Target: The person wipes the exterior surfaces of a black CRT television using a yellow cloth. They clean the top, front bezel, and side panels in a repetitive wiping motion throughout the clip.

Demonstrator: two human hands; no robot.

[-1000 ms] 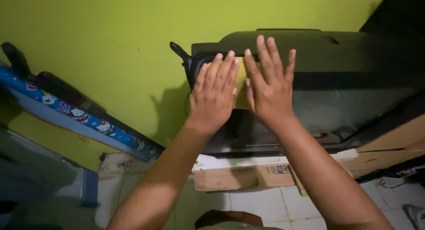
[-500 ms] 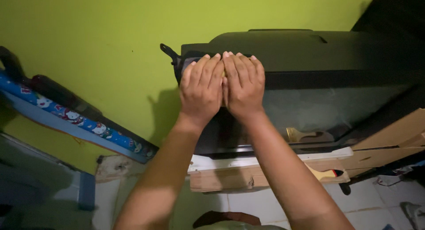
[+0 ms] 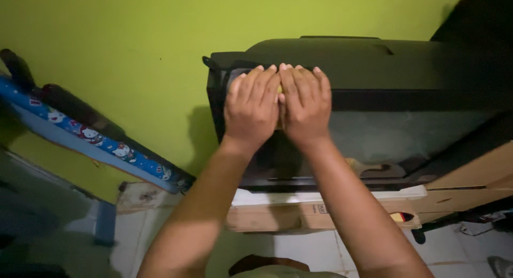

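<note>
Flatly, both hands (image 3: 278, 104) press yellow cloth (image 3: 279, 89) (glossy television (image 3: 374, 128)).

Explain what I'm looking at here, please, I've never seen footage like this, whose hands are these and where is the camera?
The camera sits on a person's head and looks down, so the two bare arms reaching in from below are that person's own. The left hand and right hand lie side by side, palms down, pressing on the top left corner of a dark television that stands against a green wall. A sliver of yellow cloth shows between the hands; most of it is hidden. The television rests on a cardboard box. A blue patterned roll leans on the wall at left. The glass reflects a paintbrush.
</note>
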